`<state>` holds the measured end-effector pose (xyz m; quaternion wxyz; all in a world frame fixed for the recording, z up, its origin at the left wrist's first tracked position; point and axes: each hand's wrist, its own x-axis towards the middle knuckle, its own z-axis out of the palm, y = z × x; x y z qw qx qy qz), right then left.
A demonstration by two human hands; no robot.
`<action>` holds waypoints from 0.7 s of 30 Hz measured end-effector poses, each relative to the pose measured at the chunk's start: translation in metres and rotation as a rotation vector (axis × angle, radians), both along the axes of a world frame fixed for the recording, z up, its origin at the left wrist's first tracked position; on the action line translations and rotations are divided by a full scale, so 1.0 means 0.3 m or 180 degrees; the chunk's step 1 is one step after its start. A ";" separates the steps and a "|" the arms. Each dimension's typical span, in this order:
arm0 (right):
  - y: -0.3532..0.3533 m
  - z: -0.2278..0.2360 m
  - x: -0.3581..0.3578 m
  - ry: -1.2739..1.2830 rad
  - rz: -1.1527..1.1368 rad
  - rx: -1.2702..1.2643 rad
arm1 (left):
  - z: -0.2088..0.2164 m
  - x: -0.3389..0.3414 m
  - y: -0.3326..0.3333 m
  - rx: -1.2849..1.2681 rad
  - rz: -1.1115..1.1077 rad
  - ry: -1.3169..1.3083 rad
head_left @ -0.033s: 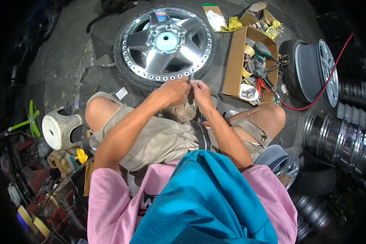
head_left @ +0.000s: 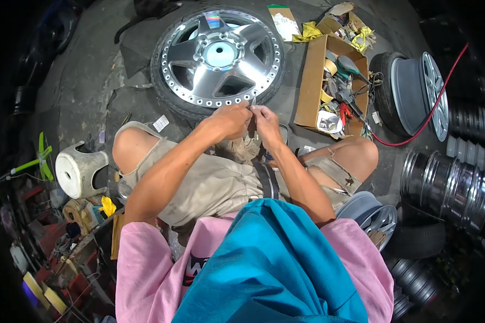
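Just at the near edge of a silver alloy wheel (head_left: 202, 81), my two hands meet with their fingertips nearly together. The wheel lies face up inside a black tyre, with a ring of small holes round its rim. My left hand (head_left: 231, 121) is closed, and its own fingers hide what it grips. Pinched fingers of my right hand (head_left: 266, 123) hold a small thin pointed piece (head_left: 254, 100), pale and too small to name. Below the hands, between my legs, lies a crumpled brownish bundle (head_left: 241, 149).
A cardboard box (head_left: 310, 81) of tools and tape stands right of the wheel. Farther right are another tyred wheel (head_left: 407, 97), a red hose (head_left: 442, 91) and stacked chrome rims (head_left: 442, 185). A white stool (head_left: 73, 171) lies tipped at left; a dark tail-like shape (head_left: 140, 20) is at the top.
The dark tail-like shape at the top left has shifted slightly. My hands and the wheel look the same.
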<state>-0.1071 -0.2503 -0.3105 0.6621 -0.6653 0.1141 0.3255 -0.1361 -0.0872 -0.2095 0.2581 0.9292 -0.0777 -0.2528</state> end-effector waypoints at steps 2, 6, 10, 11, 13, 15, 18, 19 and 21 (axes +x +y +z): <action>0.033 -0.003 0.004 -0.0181 -0.0040 0.0121 | -0.022 -0.007 0.002 -0.0063 0.0068 -0.0125; 0.028 0.007 0.012 0.0096 -0.0105 0.0704 | -0.022 0.028 0.014 -0.0145 0.0066 -0.0057; -0.009 0.017 0.006 -0.0133 0.0105 0.0386 | 0.008 0.032 0.022 -0.0212 0.0065 -0.0185; -0.015 0.062 -0.003 -0.0202 0.0102 0.0253 | 0.019 0.027 0.031 -0.0153 0.0111 -0.0087; -0.048 0.108 0.010 -0.0273 0.0098 0.0102 | 0.011 0.022 0.039 -0.0113 0.0156 0.0012; -0.113 0.132 0.045 -0.1398 0.0464 -0.0907 | -0.011 0.032 0.039 -0.0045 0.0173 -0.0257; -0.151 0.142 0.109 -0.2657 0.0844 -0.1750 | -0.030 0.034 0.052 0.0089 0.0342 -0.0305; -0.143 0.177 0.116 -0.2874 0.1072 -0.2033 | -0.034 0.032 0.059 0.0086 0.0379 -0.0298; -0.150 0.186 0.138 -0.3047 0.1066 -0.1995 | -0.025 0.051 0.050 0.0317 0.0336 -0.0086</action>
